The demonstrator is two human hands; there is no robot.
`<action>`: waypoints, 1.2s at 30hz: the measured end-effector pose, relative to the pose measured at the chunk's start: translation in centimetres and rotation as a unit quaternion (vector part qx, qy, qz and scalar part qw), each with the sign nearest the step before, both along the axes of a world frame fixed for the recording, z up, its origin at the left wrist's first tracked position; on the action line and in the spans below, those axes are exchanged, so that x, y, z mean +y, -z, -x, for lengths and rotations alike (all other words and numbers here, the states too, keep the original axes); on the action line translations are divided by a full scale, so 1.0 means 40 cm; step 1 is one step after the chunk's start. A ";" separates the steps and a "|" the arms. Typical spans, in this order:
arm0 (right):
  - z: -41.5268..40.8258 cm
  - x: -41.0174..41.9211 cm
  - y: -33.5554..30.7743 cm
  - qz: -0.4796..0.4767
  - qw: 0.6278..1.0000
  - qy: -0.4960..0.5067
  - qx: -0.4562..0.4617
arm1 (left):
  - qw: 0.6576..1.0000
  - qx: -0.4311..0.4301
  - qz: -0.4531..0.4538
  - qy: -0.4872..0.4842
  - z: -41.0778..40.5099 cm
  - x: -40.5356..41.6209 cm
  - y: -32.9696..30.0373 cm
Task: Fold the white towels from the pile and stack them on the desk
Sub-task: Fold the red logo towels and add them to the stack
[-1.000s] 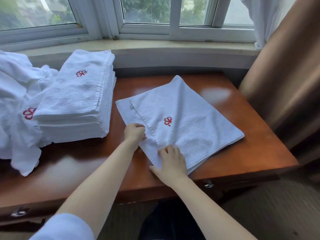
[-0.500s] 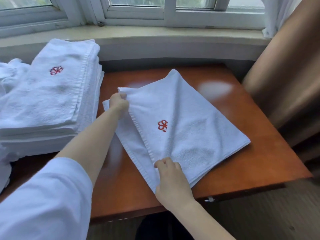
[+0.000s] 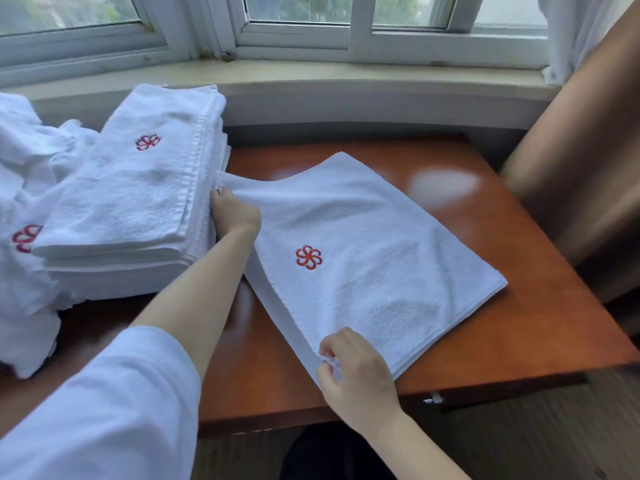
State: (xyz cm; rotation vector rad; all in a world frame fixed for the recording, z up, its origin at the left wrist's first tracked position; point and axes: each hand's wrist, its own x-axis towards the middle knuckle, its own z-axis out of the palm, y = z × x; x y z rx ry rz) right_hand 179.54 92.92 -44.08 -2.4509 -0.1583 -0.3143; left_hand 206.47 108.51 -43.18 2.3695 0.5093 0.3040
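A folded white towel [image 3: 367, 251] lies at an angle across the middle of the frame on the reddish-brown bench [image 3: 519, 323], its red flower emblem [image 3: 308, 257] facing up near its centre. Its right corner reaches toward the bench's right side, and its lower corner sits near the front edge.

The left hand [image 3: 233, 213], left of centre, has its fingers curled round the towel's upper-left corner, lifting that edge slightly so the cloth pulls taut toward the stack beside it. The right hand [image 3: 353, 372], at lower centre, pinches the towel's near corner between thumb and fingertips, the layers bunched a little at the grip. A white sleeve [image 3: 93, 407] covers the left upper arm at the lower left of the frame; both forearms are bare.

Just left of the left hand stands a stack of folded towels [image 3: 138, 209], its top one bearing the same red emblem; the held corner touches or nearly touches the stack's right side. Farther left, at the frame's edge, is a loose pile of unfolded towels [image 3: 24, 188], rumpled, with another red emblem showing partly.

Behind the bench runs a pale window sill [image 3: 346, 81] under white window frames [image 3: 360, 36] along the top. A brown curtain [image 3: 581, 168] hangs down the right side, with a sheer white curtain [image 3: 568, 32] in the upper right corner.
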 end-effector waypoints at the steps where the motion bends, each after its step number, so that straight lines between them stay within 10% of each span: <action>1: 0.002 -0.001 0.007 -0.004 1.000 -0.012 0.017 | 1.000 0.015 0.009 -0.008 0.005 -0.005 0.005; 9: -0.005 -0.026 0.018 -0.127 0.981 -0.047 0.137 | 0.998 0.021 0.052 -0.028 0.018 0.007 0.035; 19: 0.022 -0.014 0.025 0.132 0.967 -0.156 0.152 | 0.994 0.103 -0.006 -0.023 0.089 -0.013 0.022; 36: -0.039 -0.222 -0.009 0.248 0.930 0.162 0.217 | 0.974 0.205 0.015 0.094 0.131 -0.004 0.024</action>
